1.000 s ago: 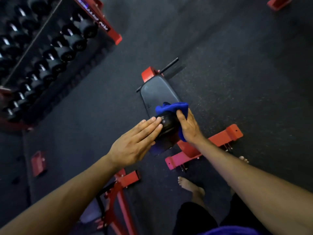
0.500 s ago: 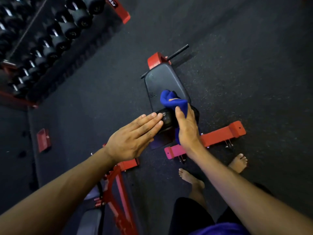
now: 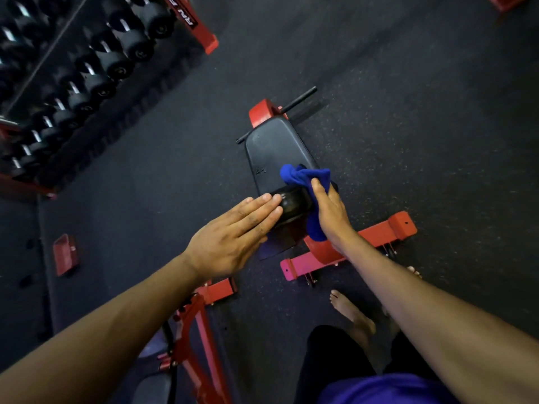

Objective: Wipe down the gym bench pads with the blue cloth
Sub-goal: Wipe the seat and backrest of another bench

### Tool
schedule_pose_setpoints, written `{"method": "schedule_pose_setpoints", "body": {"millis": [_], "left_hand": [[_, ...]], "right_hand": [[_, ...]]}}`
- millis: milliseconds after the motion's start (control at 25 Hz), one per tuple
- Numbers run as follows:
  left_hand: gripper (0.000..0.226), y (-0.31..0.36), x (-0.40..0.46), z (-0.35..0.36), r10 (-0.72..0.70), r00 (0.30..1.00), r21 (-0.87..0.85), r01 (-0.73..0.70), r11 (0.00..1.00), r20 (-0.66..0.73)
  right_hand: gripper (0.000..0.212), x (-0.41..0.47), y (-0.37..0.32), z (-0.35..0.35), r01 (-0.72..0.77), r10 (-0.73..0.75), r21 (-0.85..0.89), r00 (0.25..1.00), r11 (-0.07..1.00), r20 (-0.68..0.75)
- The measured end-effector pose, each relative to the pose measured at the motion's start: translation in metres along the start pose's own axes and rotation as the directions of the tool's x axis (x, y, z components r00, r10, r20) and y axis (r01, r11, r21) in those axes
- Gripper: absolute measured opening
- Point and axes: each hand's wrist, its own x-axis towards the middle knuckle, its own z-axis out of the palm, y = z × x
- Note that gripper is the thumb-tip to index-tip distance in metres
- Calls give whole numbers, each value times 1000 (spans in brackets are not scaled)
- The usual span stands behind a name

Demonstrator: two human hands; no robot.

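Cloth: the blue cloth (image 3: 306, 177) is sitting bunched on the near end of the bench, one end draping over the roller pad (image 3: 293, 204) and hanging down beside the red frame (image 3: 382, 233).
Right hand: the right hand (image 3: 329, 212) is gripping the cloth, thumb and fingers curling round the bunch and pressing it to the roller's right side.
Left hand: the left hand (image 3: 233, 237) is lying flat and open, fingers straight and together, holding nothing; its fingertips (image 3: 272, 204) are touching the roller's left end, steadying it by the look of things.
Step in hand: she or he appears to be working round the curved roller, with the flat seat pad (image 3: 274, 150) beyond it looking untouched by the cloth just now.
Doing it well: the bunched cloth is covering only a narrow strip, so spreading it flatter and wrapping it round the curve should be reaching more vinyl per pass; the bracing hand is probably stopping the roller from turning under the rub.
Bench: the black pad is tapering away from the person, ending at a red bracket and a black crossbar (image 3: 300, 99).
Surface: dark speckled rubber flooring (image 3: 408, 112) is running under everything; bare feet (image 3: 351, 313) are standing just behind the bench's foot.
Room: a dumbbell rack (image 3: 78, 71) is filling the upper left, and another red machine frame (image 3: 198, 330) is standing beside the left forearm.
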Motion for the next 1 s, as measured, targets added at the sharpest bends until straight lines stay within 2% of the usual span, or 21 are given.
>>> {"method": "schedule_pose_setpoints", "body": {"millis": [80, 120, 200, 240, 280, 360, 440, 520, 560, 640, 800, 920, 1000], "left_hand": [[51, 1, -1, -2, 7, 1000, -9, -7, 1000, -6], [50, 2, 0, -2, 10, 1000, -7, -10, 1000, -10], [49, 2, 0, -2, 15, 999, -6, -15, 1000, -29], [49, 2, 0, -2, 14, 999, -9, -14, 1000, -44], [49, 2, 0, -2, 9, 998, -10, -9, 1000, -54], [49, 1, 0, 0, 8, 998, -12, -8, 1000, -64], [49, 0, -4, 0, 9, 998, -23, -10, 1000, -56], [49, 4, -2, -2, -12, 998, -56, 8, 998, -68], [47, 6, 2, -5, -28, 996, -71, 22, 997, -83], [43, 10, 16, -12, -36, 996, -62, 31, 998, -83], [47, 11, 60, -7, -26, 999, -88, 30, 996, 48], [47, 7, 64, 3, -43, 996, -115, 52, 992, 79], [47, 9, 63, -1, -49, 996, -97, 56, 994, 74]], "right_hand": [[71, -14, -8, 8, 96, -96, -15, 995, 995, -15], [65, -27, -11, 11, 213, -214, -24, 976, 977, -29], [42, -54, -16, 11, 491, -493, -78, 870, 868, 1], [41, -64, -12, 9, 585, -585, -126, 810, 802, 39], [43, -69, -4, 7, 616, -616, -152, 786, 773, 56], [48, -72, 17, -1, 503, -509, -145, 860, 852, -7], [54, -74, 33, -14, 239, -260, -141, 953, 961, -154], [48, -69, 43, -36, 33, -55, -76, 952, 997, -300], [42, -67, 44, -47, -20, 10, -25, 933, 999, -359], [39, -61, 45, -65, -40, 42, 14, 911, 999, -409], [43, -25, 32, -86, -89, 85, 4, 934, 996, -347], [46, 7, 26, -73, -95, 86, -35, 975, 995, -207], [52, 12, 25, -47, -95, 91, -106, 995, 990, -44]]}}
